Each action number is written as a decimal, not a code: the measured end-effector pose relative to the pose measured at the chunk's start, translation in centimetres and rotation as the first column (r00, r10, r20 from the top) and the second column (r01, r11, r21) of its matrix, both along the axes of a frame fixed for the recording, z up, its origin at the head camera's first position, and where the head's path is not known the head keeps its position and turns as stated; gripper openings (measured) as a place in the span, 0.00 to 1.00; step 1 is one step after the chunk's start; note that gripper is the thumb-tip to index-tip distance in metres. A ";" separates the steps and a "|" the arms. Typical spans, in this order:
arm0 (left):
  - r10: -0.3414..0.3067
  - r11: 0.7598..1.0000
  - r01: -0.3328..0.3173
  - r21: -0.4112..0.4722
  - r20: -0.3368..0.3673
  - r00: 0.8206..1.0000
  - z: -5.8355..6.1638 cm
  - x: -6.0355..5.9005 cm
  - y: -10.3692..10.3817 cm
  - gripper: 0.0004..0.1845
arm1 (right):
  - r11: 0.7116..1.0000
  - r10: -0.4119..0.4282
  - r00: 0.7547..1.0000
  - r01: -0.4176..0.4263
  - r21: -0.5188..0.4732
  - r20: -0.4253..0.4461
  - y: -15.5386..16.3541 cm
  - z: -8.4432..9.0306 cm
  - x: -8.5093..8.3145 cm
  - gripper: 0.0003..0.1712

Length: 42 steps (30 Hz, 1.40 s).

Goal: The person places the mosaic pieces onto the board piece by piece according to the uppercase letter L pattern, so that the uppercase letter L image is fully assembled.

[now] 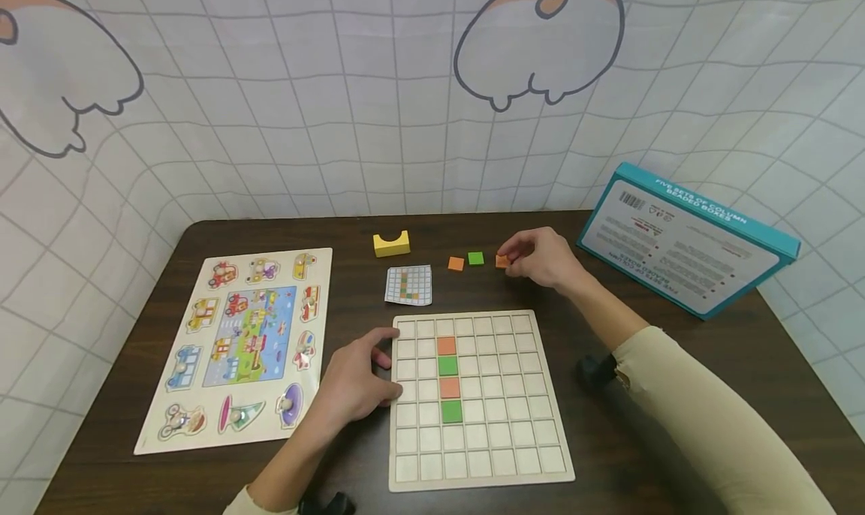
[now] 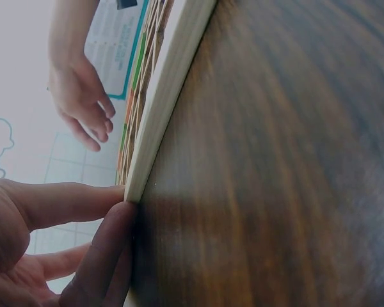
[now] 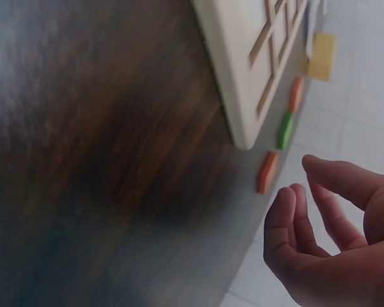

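Two hands: left hand (image 1: pixel 354 383) steadies grid board (image 1: pixel 513 455), right hand (image 1: pixel 541 258) touches orange tile (image 1: pixel 501 261).

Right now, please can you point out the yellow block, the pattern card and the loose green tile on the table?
yellow block (image 1: pixel 391 245), head view, middle of its front face.
pattern card (image 1: pixel 408 284), head view, centre of the paper.
loose green tile (image 1: pixel 476 258), head view, middle of its top.

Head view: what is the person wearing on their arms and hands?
Both hands, the left hand and the right hand, are bare: no gloves or rings show. The right forearm wears a long cream sleeve, with a small dark device at the wrist. A cream cuff shows on the left arm.
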<state>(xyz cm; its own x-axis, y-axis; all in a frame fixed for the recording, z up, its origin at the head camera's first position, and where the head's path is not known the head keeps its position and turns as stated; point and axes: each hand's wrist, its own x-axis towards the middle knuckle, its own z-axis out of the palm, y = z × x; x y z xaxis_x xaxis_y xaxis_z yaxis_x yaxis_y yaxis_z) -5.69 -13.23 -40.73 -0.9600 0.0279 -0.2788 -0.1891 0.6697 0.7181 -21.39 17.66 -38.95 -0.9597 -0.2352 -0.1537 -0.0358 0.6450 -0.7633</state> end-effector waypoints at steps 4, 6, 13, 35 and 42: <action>0.001 1.000 0.000 0.006 -0.008 1.000 0.0 0.0 -0.1 0.41 | 1.000 -0.010 1.000 0.010 0.002 0.018 0.2 -0.6 -0.9 0.17; -0.004 1.000 0.004 0.008 -0.015 1.000 0.0 0.0 -0.1 0.42 | 1.000 -0.011 1.000 0.011 0.011 0.025 0.2 -0.8 -1.2 0.17; -0.001 1.000 0.001 0.007 -0.012 1.000 -0.1 -0.1 -0.1 0.42 | 0.999 -0.003 1.000 0.002 0.054 0.026 0.1 -1.3 -2.0 0.17; -0.002 1.000 0.002 0.009 -0.001 1.000 0.1 0.0 0.0 0.42 | 0.977 0.072 0.996 -0.061 0.205 -0.046 -0.7 -1.6 -2.6 0.17; -0.006 1.000 0.006 0.005 -0.003 1.000 0.1 0.0 0.0 0.41 | 0.976 0.061 0.997 -0.052 0.214 -0.038 -0.7 -1.2 -2.5 0.17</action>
<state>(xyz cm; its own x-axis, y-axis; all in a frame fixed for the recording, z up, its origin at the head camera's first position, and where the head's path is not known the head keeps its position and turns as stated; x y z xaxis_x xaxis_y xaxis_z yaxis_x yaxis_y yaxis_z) -5.71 -13.26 -40.66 -0.9607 0.0351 -0.2753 -0.1826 0.6672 0.7221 -23.92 16.96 -40.12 -0.9528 -0.2556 -0.1641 -0.1070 0.7882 -0.6060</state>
